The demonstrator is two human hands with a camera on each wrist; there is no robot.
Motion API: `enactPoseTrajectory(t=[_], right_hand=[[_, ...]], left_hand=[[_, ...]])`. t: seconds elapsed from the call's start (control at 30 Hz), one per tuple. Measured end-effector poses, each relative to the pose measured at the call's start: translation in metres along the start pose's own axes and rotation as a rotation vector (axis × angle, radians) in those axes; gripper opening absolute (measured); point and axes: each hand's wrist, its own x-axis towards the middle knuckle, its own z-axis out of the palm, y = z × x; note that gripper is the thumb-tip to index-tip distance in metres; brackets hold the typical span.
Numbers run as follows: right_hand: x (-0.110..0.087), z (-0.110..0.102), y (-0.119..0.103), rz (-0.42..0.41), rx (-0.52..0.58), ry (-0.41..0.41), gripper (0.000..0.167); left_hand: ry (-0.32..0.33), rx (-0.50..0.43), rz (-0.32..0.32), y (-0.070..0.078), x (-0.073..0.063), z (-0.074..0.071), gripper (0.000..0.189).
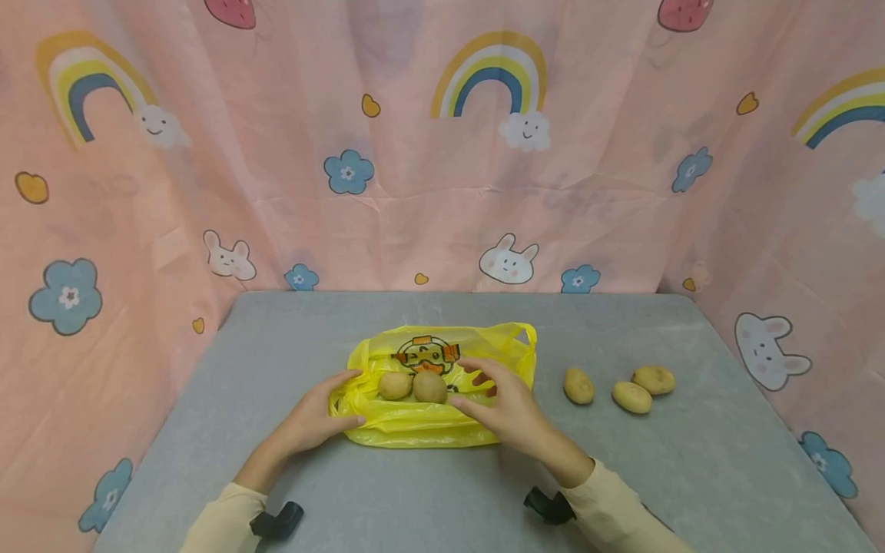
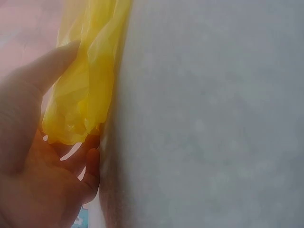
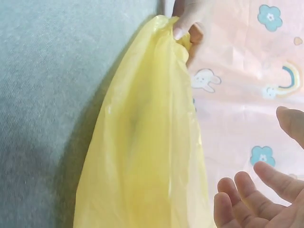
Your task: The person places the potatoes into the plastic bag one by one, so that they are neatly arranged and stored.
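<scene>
**Hold the yellow bag open while we work at its mouth**

Our left hand has its thumb and fingers curled about the bag's left edge, gripping the film. Our right hand is over the bag's right part, its fingers apart and bent, with nothing between them; their tips are just beside the browner potato. A paler potato lies next to that one. Both sit in the bag's opening, between the printed far panel and the folded near side. The bag itself rests on the worktop, in front of us.

To do this well, we would judge it best to let the left hand anchor the edge without pulling, since thin film is likely to slide or tilt under a tug. The right hand should clear the near fold before it closes or withdraws, or it may drag the plastic along. Any potato handled here is better set down low than dropped, as round ones could roll out.

To the right, a single potato and a close pair of potatoes lie outside the bag, well within reach.
</scene>
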Motion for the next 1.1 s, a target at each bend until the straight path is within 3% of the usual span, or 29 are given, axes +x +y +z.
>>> enactPoseTrajectory(t=[1.1], right_hand=[[-0.03,-0.032,0.015,-0.035,-0.051,0.089,0.047]], left_hand=[[-0.01,0.013,-0.006,0.0,0.0,-0.002,0.078]])
